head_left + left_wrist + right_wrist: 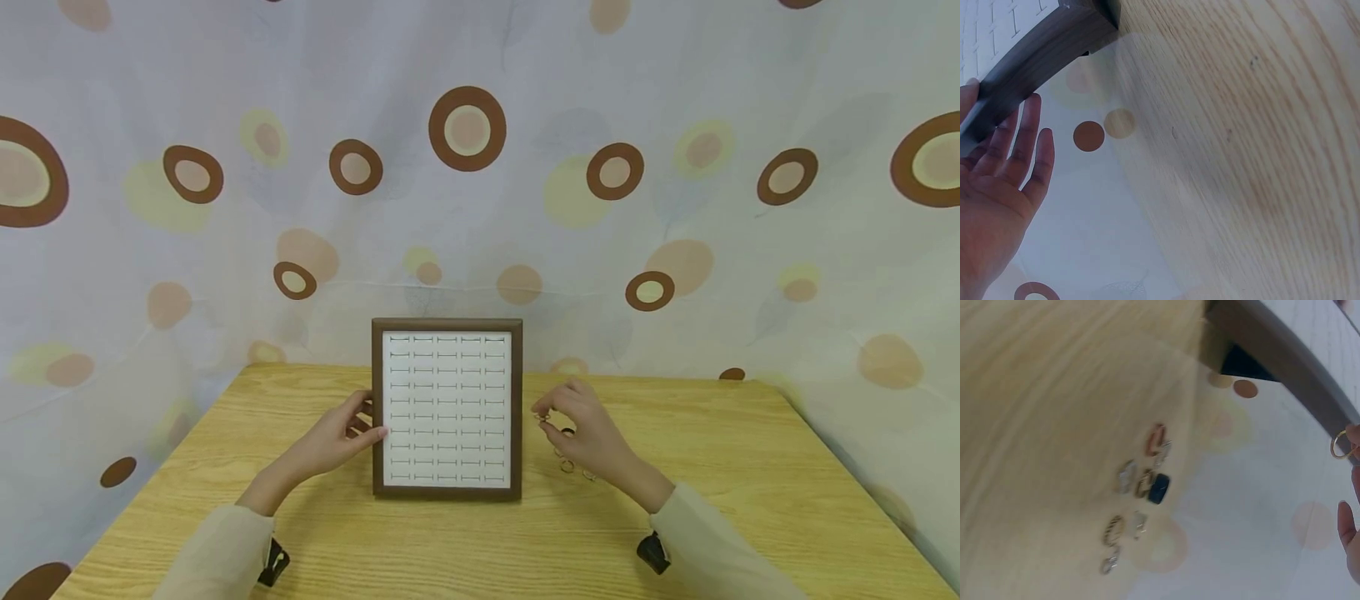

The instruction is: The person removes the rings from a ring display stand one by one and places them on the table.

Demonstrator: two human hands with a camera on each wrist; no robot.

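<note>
A ring display board [447, 492] with a brown frame and rows of slots in its white panel stands upright on the table. My left hand [333, 439] holds its left edge, thumb on the front and fingers behind; the left wrist view shows the frame's side between them. To the board's right, my right hand [590, 429] pinches a gold-coloured ring [1334, 445] between thumb and fingertips, apart from the panel. Several loose rings lie on the table below that hand, among them a wide dark ring [1159, 489] and a reddish ring [1155, 440]. The hand partly hides them in the head view.
The light wooden table [712, 500] ends at a patterned curtain [525, 217] behind and at both sides. A dark support [1247, 365] shows behind the board in the right wrist view.
</note>
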